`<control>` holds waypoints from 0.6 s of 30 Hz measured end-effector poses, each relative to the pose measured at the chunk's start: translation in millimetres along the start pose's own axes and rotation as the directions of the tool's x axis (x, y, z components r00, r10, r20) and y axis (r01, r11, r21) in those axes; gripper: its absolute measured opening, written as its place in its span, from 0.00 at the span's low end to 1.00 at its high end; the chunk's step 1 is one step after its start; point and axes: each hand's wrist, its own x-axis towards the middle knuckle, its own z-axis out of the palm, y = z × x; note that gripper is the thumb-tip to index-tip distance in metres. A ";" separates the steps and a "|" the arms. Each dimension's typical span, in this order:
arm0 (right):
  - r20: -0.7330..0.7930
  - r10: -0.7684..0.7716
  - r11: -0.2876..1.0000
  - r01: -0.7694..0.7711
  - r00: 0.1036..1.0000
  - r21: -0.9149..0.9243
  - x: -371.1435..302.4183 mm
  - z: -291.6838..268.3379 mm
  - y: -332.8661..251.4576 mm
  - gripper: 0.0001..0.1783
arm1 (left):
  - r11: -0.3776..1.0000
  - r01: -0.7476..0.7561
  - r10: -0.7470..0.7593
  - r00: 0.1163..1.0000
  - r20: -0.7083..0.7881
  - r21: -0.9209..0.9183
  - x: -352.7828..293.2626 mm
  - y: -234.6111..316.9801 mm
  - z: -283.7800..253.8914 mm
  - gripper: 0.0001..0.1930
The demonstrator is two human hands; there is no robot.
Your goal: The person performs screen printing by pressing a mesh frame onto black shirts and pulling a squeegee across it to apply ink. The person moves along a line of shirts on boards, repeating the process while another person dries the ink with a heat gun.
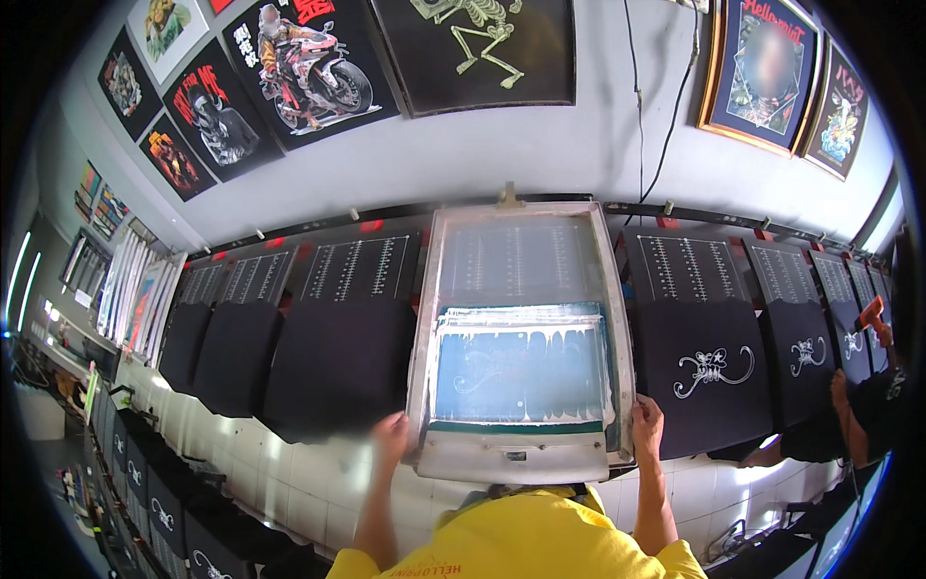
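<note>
Yellow short-sleeved shirt (540, 540) below, pale-framed rectangular printing screen (515, 299) between two bare hands

At the lower edge, the person's shirt sits just below the screen, which lies in the middle of a long row of boards. The left hand (391, 431) is blurred beside the screen's lower left edge; whether it grips cannot be told. The right hand (647, 422) has its fingers curled against the lower right edge, gripping the frame. Grey translucent mesh fills the screen's far half, and a blue rectangular panel (521, 376) the near half, with thick white smears around its borders. A small metal clamp (508, 198) stands at the far end.

Just left, a plain black fabric piece (342, 357) covers the near part of a dark board with white ruled markings (359, 268). Just right, another black fabric piece (666, 338) bears a white curling design (712, 372). At the far right, a co-worker in dark clothing (820, 439) is near an orange tool (872, 314). Beyond the row, a motorcycle poster (307, 77) and a skeleton poster (482, 48) hang on the pale wall (608, 145).
</note>
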 end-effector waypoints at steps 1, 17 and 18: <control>-0.010 -0.024 0.999 0.024 1.000 -0.021 1.2 1.1 6.4 0.13 | 0.999 0.021 -0.023 0.999 0.033 0.038 1.3 0.7 -1.1 0.18; -0.112 0.007 0.998 -0.015 0.994 -0.066 0.7 11.1 -9.5 0.11 | 0.995 -0.013 0.016 1.000 -0.023 0.099 3.9 6.3 0.0 0.14; -0.106 -0.013 0.997 0.004 0.994 -0.079 2.1 10.5 -9.8 0.11 | 0.995 -0.014 0.017 1.000 -0.024 0.098 3.9 7.2 0.5 0.14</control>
